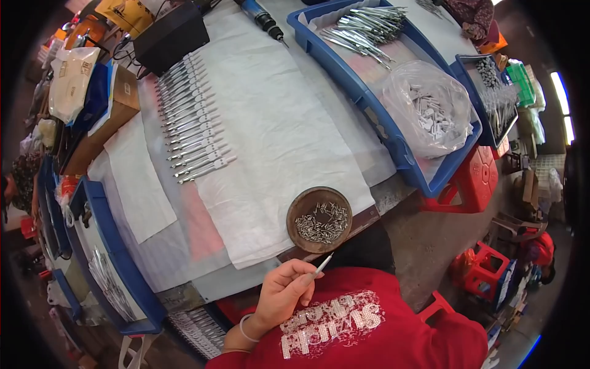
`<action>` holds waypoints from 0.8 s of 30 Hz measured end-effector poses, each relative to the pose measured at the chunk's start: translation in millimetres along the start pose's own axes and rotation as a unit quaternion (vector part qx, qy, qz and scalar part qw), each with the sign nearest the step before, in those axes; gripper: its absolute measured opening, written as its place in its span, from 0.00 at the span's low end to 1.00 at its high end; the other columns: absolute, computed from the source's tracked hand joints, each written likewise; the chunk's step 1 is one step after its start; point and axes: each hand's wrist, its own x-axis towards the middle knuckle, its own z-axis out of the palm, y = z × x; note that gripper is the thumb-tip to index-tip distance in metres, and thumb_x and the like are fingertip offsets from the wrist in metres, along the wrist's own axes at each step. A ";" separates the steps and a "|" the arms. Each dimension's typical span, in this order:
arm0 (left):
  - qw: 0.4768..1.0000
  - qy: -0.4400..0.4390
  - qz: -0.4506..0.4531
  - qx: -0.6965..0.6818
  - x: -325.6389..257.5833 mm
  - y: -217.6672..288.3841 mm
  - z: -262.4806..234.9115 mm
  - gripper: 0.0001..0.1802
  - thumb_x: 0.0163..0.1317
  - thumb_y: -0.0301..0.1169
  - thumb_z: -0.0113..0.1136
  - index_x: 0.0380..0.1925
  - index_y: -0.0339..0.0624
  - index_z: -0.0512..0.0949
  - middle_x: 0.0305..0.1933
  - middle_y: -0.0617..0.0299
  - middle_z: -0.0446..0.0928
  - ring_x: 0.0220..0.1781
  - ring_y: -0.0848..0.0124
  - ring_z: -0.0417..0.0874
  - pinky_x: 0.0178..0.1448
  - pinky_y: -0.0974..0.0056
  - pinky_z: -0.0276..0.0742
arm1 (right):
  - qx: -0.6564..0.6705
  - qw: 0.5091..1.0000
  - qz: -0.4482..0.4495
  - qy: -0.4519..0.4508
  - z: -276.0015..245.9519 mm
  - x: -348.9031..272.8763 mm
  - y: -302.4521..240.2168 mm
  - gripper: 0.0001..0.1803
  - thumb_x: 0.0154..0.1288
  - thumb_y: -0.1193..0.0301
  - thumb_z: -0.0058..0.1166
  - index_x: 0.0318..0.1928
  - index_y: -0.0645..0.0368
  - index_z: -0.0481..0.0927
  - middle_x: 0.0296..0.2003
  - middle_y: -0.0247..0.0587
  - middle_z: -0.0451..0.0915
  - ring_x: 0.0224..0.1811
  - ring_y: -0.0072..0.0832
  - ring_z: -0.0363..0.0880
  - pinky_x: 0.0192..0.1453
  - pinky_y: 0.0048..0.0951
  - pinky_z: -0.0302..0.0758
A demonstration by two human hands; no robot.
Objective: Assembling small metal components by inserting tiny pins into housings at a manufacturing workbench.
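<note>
Head view: our left hand (pixel 284 294) fingers pinch thin metal pin (pixel 322 265) mid-shaft near tabletop's near edge; light, stiff, slippery. Right hand unseen.

Left hand (pixel 284 290) in pinch grip

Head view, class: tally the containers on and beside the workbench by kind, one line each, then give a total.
Blue plastic trays: 3
Round brown dish of small metal pieces: 1
Clear plastic bag of grey parts: 1
Total: 5
</note>
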 end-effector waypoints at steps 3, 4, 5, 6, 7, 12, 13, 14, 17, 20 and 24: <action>1.000 0.016 0.016 0.012 -10.0 -0.5 0.1 0.09 0.70 0.25 0.48 0.44 0.32 0.74 0.24 0.64 0.72 0.23 0.80 0.68 0.27 0.75 0.65 | -0.002 1.000 -0.025 -0.002 -0.3 7.8 -17.0 0.10 0.63 0.66 0.52 0.34 0.62 0.78 0.23 0.40 0.79 0.25 0.29 0.78 0.30 0.32 0.74; 0.999 0.020 0.025 0.017 -12.0 -0.9 0.2 0.09 0.70 0.25 0.48 0.44 0.32 0.74 0.25 0.64 0.72 0.23 0.80 0.68 0.27 0.75 0.65 | -0.003 0.999 -0.033 -0.002 -1.6 9.0 -22.9 0.10 0.63 0.66 0.52 0.34 0.62 0.78 0.23 0.40 0.79 0.25 0.29 0.78 0.31 0.32 0.74; 0.999 0.035 0.030 0.007 -13.3 -1.6 0.7 0.09 0.70 0.25 0.48 0.45 0.32 0.74 0.24 0.63 0.72 0.23 0.80 0.68 0.27 0.74 0.65 | -0.004 0.999 -0.038 0.000 0.3 11.1 -27.9 0.10 0.63 0.66 0.52 0.34 0.62 0.78 0.23 0.41 0.79 0.26 0.29 0.78 0.31 0.33 0.74; 0.998 0.049 0.035 -0.003 -14.0 -2.1 1.3 0.09 0.70 0.24 0.48 0.45 0.32 0.73 0.24 0.63 0.72 0.22 0.79 0.69 0.27 0.74 0.66 | -0.010 0.999 -0.047 -0.005 -2.7 12.4 -32.9 0.10 0.63 0.66 0.52 0.34 0.62 0.78 0.23 0.41 0.79 0.26 0.29 0.78 0.31 0.33 0.74; 0.997 0.060 0.041 -0.013 -13.8 -2.6 1.9 0.09 0.69 0.24 0.48 0.46 0.33 0.73 0.23 0.63 0.72 0.22 0.79 0.69 0.27 0.74 0.66 | -0.008 0.999 -0.051 0.000 -1.5 14.5 -34.8 0.10 0.62 0.66 0.52 0.34 0.62 0.78 0.23 0.41 0.79 0.26 0.29 0.78 0.31 0.33 0.74; 0.994 0.087 0.043 -0.049 -7.7 -2.7 6.5 0.05 0.67 0.22 0.50 0.42 0.34 0.71 0.22 0.61 0.71 0.21 0.76 0.70 0.26 0.72 0.68 | -0.013 0.997 -0.072 -0.010 -10.2 33.0 -33.8 0.11 0.62 0.66 0.52 0.35 0.61 0.78 0.24 0.43 0.79 0.27 0.30 0.79 0.32 0.34 0.74; 0.995 0.075 0.049 -0.044 -6.6 -1.9 6.7 0.04 0.67 0.22 0.50 0.41 0.35 0.70 0.22 0.61 0.71 0.21 0.76 0.70 0.26 0.72 0.68 | -0.019 0.997 -0.072 -0.022 -10.7 35.8 -36.1 0.11 0.62 0.66 0.52 0.35 0.61 0.79 0.24 0.43 0.79 0.28 0.30 0.79 0.33 0.34 0.74; 0.995 0.069 0.057 -0.040 -5.3 -1.7 6.7 0.03 0.67 0.22 0.50 0.39 0.35 0.70 0.22 0.61 0.71 0.21 0.76 0.70 0.26 0.72 0.68 | -0.027 0.997 -0.067 -0.035 -10.6 35.1 -41.8 0.11 0.62 0.66 0.52 0.35 0.61 0.79 0.24 0.43 0.79 0.28 0.30 0.79 0.33 0.34 0.74; 0.995 0.091 0.041 -0.001 -2.1 0.5 4.8 0.02 0.66 0.21 0.52 0.37 0.36 0.70 0.24 0.61 0.72 0.24 0.76 0.73 0.29 0.72 0.70 | -0.072 0.987 -0.030 -0.140 -10.2 3.0 -89.8 0.11 0.62 0.66 0.51 0.35 0.61 0.79 0.25 0.44 0.79 0.28 0.31 0.79 0.33 0.35 0.74; 0.990 0.125 0.056 0.023 5.4 1.7 3.3 0.03 0.65 0.21 0.52 0.36 0.36 0.69 0.24 0.61 0.72 0.25 0.74 0.72 0.30 0.70 0.69 | -0.234 0.885 -0.027 -0.402 -17.5 -86.0 -193.8 0.11 0.61 0.66 0.51 0.36 0.61 0.79 0.25 0.45 0.80 0.29 0.31 0.80 0.34 0.35 0.75; 0.986 0.138 0.075 0.059 9.8 6.7 6.7 0.03 0.64 0.19 0.51 0.35 0.35 0.68 0.26 0.59 0.73 0.26 0.73 0.72 0.33 0.68 0.69 | -0.433 0.631 -0.640 0.072 -62.2 -262.1 -350.9 0.07 0.62 0.69 0.52 0.33 0.60 0.76 0.27 0.45 0.76 0.28 0.37 0.78 0.34 0.33 0.74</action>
